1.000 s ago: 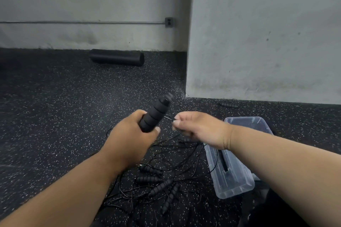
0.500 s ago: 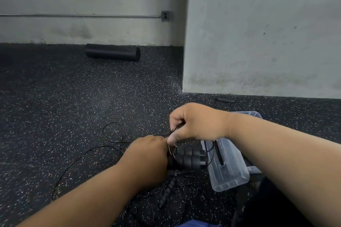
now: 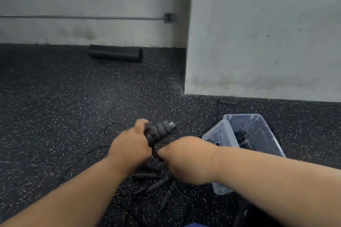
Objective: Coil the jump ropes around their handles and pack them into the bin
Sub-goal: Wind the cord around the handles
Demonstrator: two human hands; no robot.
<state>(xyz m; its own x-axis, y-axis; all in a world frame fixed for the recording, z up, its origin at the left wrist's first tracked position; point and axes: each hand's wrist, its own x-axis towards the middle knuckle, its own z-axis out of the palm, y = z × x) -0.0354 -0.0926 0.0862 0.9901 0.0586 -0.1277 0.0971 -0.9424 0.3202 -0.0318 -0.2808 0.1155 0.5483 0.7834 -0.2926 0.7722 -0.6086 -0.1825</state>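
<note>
My left hand [image 3: 129, 146] grips a pair of black foam jump rope handles [image 3: 162, 129], which point up and to the right. Thin black rope [image 3: 154, 148] is wound round their lower end. My right hand [image 3: 186, 158] pinches that rope just below the handles, close against my left hand. Under my hands, several more black handles [image 3: 158, 183] lie on the floor in a tangle of thin rope. The clear plastic bin [image 3: 258, 134] stands to the right with a dark coiled rope [image 3: 242, 135] inside it.
A clear lid [image 3: 219, 140] leans against the bin's left side. One loose handle [image 3: 227, 101] lies by the base of the grey wall. A black foam roller [image 3: 115, 54] rests against the far wall. Rope loops trail left over the speckled floor [image 3: 55, 116].
The handles have swung from lying sideways to pointing up and right. My right hand has dropped from above them to below, carrying the rope round.
</note>
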